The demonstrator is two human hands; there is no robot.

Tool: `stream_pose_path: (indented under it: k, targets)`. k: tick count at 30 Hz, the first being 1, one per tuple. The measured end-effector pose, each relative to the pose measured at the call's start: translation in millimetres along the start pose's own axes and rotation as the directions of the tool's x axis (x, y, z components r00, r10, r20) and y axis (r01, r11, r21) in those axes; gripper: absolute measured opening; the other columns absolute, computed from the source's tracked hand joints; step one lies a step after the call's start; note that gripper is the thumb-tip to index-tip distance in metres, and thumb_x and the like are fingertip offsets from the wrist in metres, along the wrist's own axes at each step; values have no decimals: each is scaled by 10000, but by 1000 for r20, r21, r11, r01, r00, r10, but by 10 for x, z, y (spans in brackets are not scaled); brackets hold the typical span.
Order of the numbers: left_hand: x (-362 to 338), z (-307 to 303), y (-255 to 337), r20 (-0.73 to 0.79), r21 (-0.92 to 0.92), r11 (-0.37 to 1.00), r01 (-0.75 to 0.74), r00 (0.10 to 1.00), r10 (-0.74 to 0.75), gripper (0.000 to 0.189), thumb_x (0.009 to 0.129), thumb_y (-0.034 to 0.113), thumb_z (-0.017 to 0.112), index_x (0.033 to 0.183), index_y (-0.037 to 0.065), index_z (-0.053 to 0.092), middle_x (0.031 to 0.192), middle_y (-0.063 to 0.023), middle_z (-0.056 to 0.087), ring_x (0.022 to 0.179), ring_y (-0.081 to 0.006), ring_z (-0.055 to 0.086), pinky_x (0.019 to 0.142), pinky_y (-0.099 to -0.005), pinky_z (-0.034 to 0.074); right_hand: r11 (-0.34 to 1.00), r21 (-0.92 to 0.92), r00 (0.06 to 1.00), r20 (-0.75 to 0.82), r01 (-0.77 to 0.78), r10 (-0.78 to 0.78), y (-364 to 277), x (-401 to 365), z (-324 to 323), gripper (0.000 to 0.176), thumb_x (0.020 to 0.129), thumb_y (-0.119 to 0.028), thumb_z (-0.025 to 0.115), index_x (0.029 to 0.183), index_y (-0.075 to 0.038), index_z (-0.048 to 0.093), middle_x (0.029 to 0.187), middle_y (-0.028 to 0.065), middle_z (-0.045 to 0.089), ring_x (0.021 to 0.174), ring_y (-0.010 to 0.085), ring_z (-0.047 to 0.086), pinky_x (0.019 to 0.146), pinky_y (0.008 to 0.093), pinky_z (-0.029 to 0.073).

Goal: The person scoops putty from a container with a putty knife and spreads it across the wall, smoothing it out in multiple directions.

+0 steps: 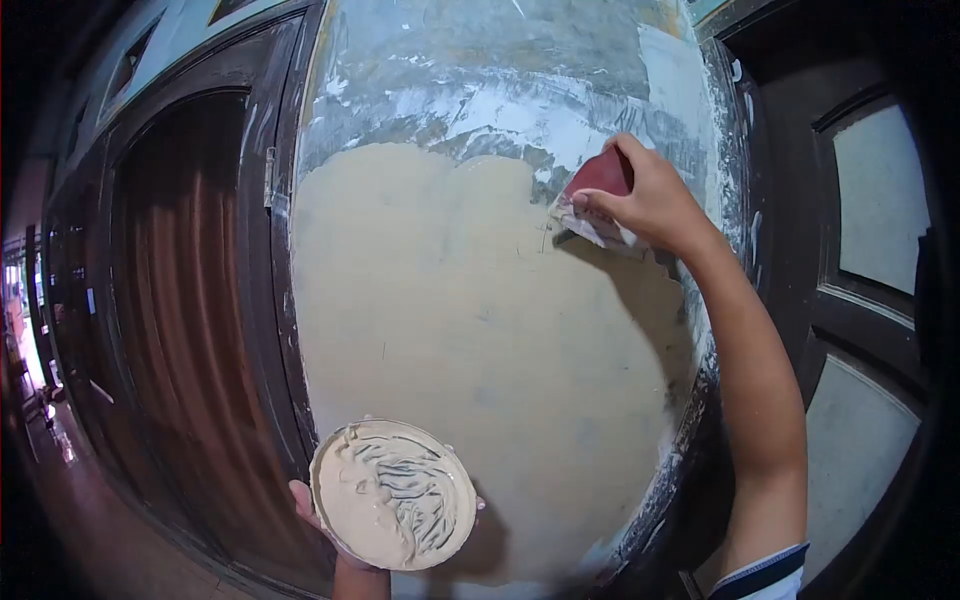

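Note:
My right hand (655,200) is closed round the red handle of a scraper (602,180), whose smeared blade lies against the wall at the upper right of the cream coating. From below, my left hand (310,508) holds a round container of cream paste (392,495) at the lower left; most of its fingers are hidden behind it. Ridges and streaks mark the paste. Smooth cream coating (450,300) covers the middle of the wall, while the part above (520,100) shows grey with white patches.
On the left stands a dark wooden frame (262,250) with a metal hinge and a brown curtain (190,300). A dark door with pale panels (875,190) is on the right. Floor (110,500) shows at the lower left.

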State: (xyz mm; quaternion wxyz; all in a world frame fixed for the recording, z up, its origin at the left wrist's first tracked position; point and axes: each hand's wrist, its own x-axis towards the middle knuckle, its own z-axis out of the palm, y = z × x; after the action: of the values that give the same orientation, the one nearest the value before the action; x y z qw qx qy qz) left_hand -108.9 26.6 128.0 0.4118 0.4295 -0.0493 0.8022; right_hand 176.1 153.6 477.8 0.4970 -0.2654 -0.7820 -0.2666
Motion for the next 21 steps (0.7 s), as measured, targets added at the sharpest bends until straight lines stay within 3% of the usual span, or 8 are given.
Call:
stream_pose_path:
  k: [2,4,8,9,10,12,17,21]
  targets:
    - [51,46,-23,83,-69,998,-2,996,8,1042,913,834,406,1578,32,379,1608,-223,383,1428,-423,430,1173,-611,366,999,4,999,-14,-35,35,16,97,44,698,749,-524,868,1157,-15,620,1030,242,710,984,409,690,889,494,523]
    - [86,42,-35,-206,-85,986,-144,971,124,1048,904,828,443,1570,21,379,1546,-291,441,1337,-529,491,1075,-719,408,1000,-21,999,-53,2,-3,69,102,179,686,750,-529,863,1157,-29,626,1029,224,718,990,400,692,925,513,495]
    - [184,60,53,-100,41,998,-45,994,49,1053,880,851,450,1553,42,421,1558,-270,436,1329,-550,485,1040,-775,398,998,-37,997,-62,48,-50,157,232,202,677,749,-550,851,1159,-57,638,1038,179,731,1024,383,688,1002,542,421]
    - [219,69,25,-259,-209,970,-126,963,69,1053,862,866,456,1553,73,429,1560,-271,432,1321,-600,460,994,-827,388,999,-33,999,-44,-6,5,185,300,159,695,734,-566,853,1155,-58,636,1059,169,728,1030,376,681,980,533,430]
    - [215,-4,19,-260,-204,970,-129,963,73,1053,862,866,456,1553,73,429,1560,-271,432,1321,-600,460,994,-827,388,1000,-27,999,-45,-5,4,179,296,146,695,734,-566,853,1155,-58,636,1059,169,728,1030,376,681,980,533,430]
    - [133,-125,25,-170,135,985,-109,977,131,1043,855,873,454,1561,106,424,1561,-269,431,1304,-642,442,948,-854,392,996,87,1000,-10,15,-14,147,247,125,702,722,-575,854,1138,-53,636,1059,176,723,1037,375,673,972,530,425]
    - [84,-199,4,-253,157,985,-73,961,111,1081,817,908,455,1572,135,415,1533,-339,419,1281,-656,449,926,-861,397,997,-74,988,-149,39,-50,255,383,178,823,711,-619,841,1211,-19,584,1091,216,708,1068,397,660,998,530,408]
    - [241,419,-66,85,-240,971,21,996,0,1205,760,994,410,1565,98,396,1493,-387,409,1135,-659,539,848,-746,534,997,-8,996,-56,71,-72,199,234,180,809,719,-636,830,1192,-25,592,1112,214,685,1086,384,639,1019,525,386]
